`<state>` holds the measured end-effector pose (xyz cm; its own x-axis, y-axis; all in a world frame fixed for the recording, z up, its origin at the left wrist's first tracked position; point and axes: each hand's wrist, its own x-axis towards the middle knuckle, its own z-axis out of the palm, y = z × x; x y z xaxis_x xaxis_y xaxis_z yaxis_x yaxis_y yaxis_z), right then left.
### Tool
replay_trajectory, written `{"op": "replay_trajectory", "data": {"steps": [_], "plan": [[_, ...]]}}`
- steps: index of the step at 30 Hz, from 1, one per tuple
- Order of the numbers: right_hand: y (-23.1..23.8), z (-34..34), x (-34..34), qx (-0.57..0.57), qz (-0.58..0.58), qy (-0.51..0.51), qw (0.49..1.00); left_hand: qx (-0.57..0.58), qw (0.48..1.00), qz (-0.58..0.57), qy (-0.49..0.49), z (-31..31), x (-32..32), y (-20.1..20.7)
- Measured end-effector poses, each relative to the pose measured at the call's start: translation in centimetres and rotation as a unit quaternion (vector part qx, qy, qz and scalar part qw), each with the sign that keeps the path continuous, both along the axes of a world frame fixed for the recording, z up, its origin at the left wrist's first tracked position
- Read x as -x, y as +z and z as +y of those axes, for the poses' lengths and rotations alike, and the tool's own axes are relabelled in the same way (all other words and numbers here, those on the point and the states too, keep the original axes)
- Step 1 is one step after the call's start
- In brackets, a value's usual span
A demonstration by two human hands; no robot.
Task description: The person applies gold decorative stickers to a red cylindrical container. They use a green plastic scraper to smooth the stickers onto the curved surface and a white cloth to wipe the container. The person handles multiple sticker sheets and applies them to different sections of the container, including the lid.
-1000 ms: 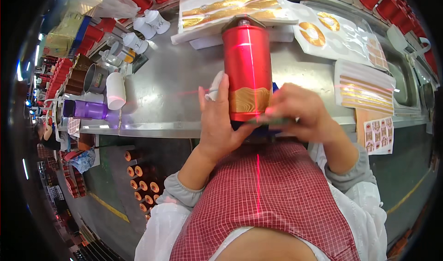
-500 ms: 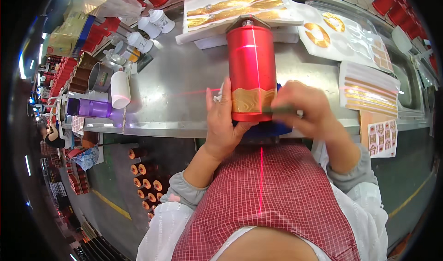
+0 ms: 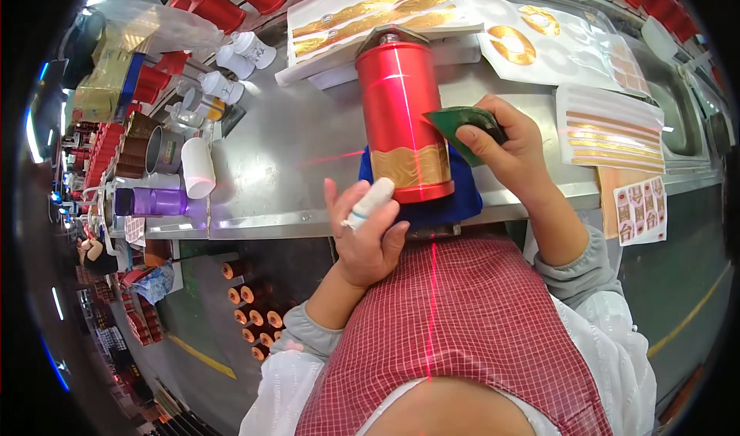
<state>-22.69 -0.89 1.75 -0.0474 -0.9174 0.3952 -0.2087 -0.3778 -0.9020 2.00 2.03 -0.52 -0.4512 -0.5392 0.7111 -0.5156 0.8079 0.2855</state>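
Note:
A glossy red cylinder (image 3: pixel 397 101) lies on a blue support (image 3: pixel 467 193) at the near edge of the steel bench, its base towards me. Round its near end runs a wavy gold decal band (image 3: pixel 410 166). Just off the cylinder's lower left, my left hand (image 3: pixel 361 243) is open, fingers apart; a white wrap (image 3: pixel 374 201) covers one finger. To the right of the cylinder my right hand (image 3: pixel 515 147) grips a green scraper (image 3: pixel 455 120), whose tip points at the red side. A red laser line falls along the cylinder.
Gold decal sheets (image 3: pixel 370 20) lie behind the cylinder, and striped ones (image 3: pixel 609 131) at the right. White cups (image 3: pixel 253 49), a metal mug (image 3: pixel 164 139), a white roll (image 3: pixel 198 168) and a purple bottle (image 3: pixel 150 202) stand or lie left. A sink (image 3: pixel 678 120) is far right.
My left hand has come off the cylinder and opened, moving down. My right hand has drawn the scraper up and away from the gold band. The cylinder appears slightly further left and tilted.

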Motion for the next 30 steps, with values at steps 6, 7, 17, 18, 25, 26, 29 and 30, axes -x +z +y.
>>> {"op": "replay_trajectory", "data": {"steps": [6,7,17,18,25,26,29,30], "plan": [[-0.2,0.3,-0.3,-0.043,-0.042,-0.007,0.998,0.058,0.985,-0.091,-0.132,-2.8,0.9,3.1],[-0.1,0.4,-0.3,-0.051,-0.04,-0.004,0.998,0.059,0.981,-0.105,-0.151,-3.0,1.2,3.3],[1.7,0.6,0.0,0.161,0.15,0.096,0.971,-0.026,0.994,-0.09,0.055,-3.4,2.5,3.1],[3.1,1.3,-0.1,0.177,0.153,0.176,0.956,-0.034,0.995,-0.081,0.057,-3.3,2.5,2.6],[3.7,-0.4,-0.2,0.093,0.135,0.183,0.969,-0.074,0.993,-0.061,0.07,-2.7,2.0,1.4],[4.1,0.6,-0.4,0.093,0.117,0.261,0.954,-0.08,0.993,-0.053,0.066,-2.7,2.0,1.3],[2.1,-1.9,0.6,0.074,0.15,0.078,0.983,-0.09,0.993,-0.042,0.064,-2.5,1.9,0.8],[1.9,-2.2,0.5,0.103,0.173,-0.012,0.98,-0.09,0.993,-0.04,0.064,-2.6,1.8,0.9]]}}
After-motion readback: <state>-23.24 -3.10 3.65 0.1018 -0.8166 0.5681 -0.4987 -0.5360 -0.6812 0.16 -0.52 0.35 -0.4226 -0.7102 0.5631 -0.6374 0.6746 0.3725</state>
